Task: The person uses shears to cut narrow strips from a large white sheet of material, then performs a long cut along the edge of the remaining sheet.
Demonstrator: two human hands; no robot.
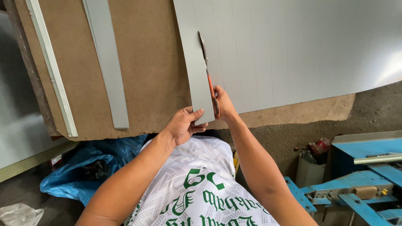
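The snips [208, 73], gripped closed-fisted by the right hand [223, 104], are set with their long axis running far along the grey sheet [293, 50] on the counter [150, 62], while the strip [197, 79] left of the blades is pinched at its near end by the left hand [183, 124].

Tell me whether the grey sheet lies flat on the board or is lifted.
Mostly flat: the grey sheet lies spread on the brown board. The left hand grips its near edge, the right hand works orange-handled snips into it.
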